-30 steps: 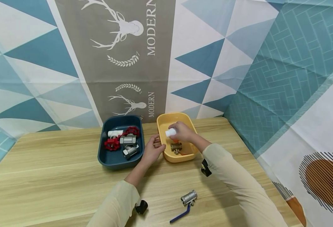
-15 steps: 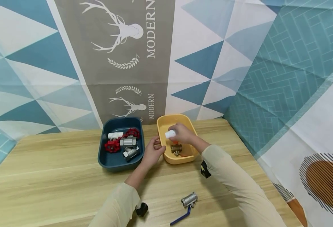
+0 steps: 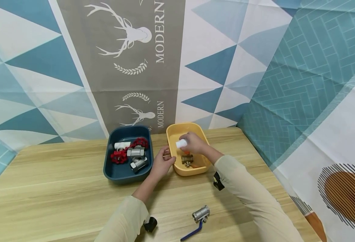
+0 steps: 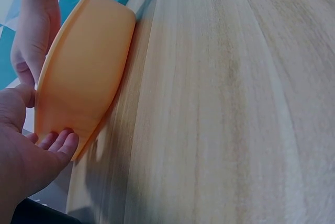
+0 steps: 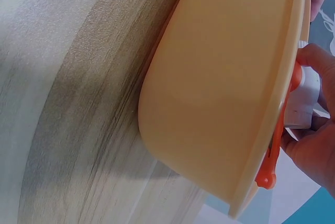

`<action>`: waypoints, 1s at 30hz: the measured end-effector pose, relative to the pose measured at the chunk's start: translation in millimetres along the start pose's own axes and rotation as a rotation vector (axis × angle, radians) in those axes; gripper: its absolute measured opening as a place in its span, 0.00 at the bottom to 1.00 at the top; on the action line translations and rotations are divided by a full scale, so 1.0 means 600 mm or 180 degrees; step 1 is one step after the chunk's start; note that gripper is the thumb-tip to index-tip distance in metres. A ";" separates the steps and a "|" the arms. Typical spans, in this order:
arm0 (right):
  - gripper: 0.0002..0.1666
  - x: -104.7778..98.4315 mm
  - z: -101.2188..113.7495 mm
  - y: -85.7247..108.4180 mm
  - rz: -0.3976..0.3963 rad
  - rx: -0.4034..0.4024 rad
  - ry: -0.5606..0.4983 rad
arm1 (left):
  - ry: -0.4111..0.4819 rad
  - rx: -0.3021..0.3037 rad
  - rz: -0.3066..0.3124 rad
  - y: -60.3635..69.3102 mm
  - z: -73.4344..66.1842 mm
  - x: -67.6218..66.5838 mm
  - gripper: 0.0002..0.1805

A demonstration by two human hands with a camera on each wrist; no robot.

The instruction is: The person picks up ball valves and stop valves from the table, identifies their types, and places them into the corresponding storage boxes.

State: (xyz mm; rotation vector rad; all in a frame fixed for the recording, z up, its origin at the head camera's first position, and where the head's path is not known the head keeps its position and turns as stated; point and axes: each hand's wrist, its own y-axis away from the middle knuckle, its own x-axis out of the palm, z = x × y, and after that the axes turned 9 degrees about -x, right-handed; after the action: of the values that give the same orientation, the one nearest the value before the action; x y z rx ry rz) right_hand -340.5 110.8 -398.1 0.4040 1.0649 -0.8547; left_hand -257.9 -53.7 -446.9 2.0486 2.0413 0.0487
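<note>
My right hand (image 3: 196, 143) holds a white plastic ball valve (image 3: 181, 144) over the yellow bin (image 3: 175, 131). The right wrist view shows thumb and fingers around its white body (image 5: 303, 101), with its orange lever handle (image 5: 272, 156) reaching past the bin's rim. Under this hand, inside the bin, lies a brass ball valve (image 3: 187, 159); its handle is partly hidden. At the bin's left side my left hand (image 3: 161, 163) grips the wall, thumb at the rim and fingers against the outside, as the left wrist view shows.
Left of the yellow bin stands a dark blue bin (image 3: 112, 169) with several metal fittings, red-wheeled valves (image 3: 118, 156) and a white fitting (image 3: 122, 145). A steel ball valve with a blue lever (image 3: 201, 213) lies near the front. Patterned cloth (image 3: 213, 67) hangs behind the table.
The white valve stays in my right hand over the yellow bin, lowered very slightly. My left hand keeps its place at the bin's side. The head view has shifted a little.
</note>
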 end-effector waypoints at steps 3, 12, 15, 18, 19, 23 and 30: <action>0.25 0.000 0.001 0.000 -0.0010 -0.0007 -0.0002 | -0.0001 0.0001 0.0002 0.001 0.000 0.000 0.31; 0.25 0.002 -0.001 -0.003 0.0000 -0.0032 0.0103 | -0.0025 0.0017 -0.0001 0.001 0.002 0.001 0.32; 0.25 0.003 -0.002 -0.003 -0.0005 -0.0012 0.0083 | -0.0005 0.0056 0.0002 0.002 0.002 0.001 0.31; 0.25 0.003 -0.003 -0.003 0.0001 0.0013 0.0066 | -0.0042 0.0169 -0.0012 0.004 0.001 0.000 0.31; 0.25 0.003 -0.003 -0.004 0.0002 0.0014 0.0064 | -0.0045 0.0193 -0.0016 0.005 0.001 0.000 0.31; 0.25 0.003 -0.003 -0.003 0.0007 0.0030 0.0048 | -0.0039 0.0187 -0.0009 0.006 0.001 0.000 0.31; 0.25 0.008 -0.002 -0.003 -0.0003 0.0066 0.0025 | -0.0003 0.0047 0.0011 0.002 0.002 0.001 0.31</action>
State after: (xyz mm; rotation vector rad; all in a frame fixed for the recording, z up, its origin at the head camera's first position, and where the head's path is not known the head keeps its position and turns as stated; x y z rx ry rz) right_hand -341.8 108.3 -402.5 0.4246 1.0642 -0.8663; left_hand -256.5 -53.5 -447.9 2.0604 2.0437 0.0335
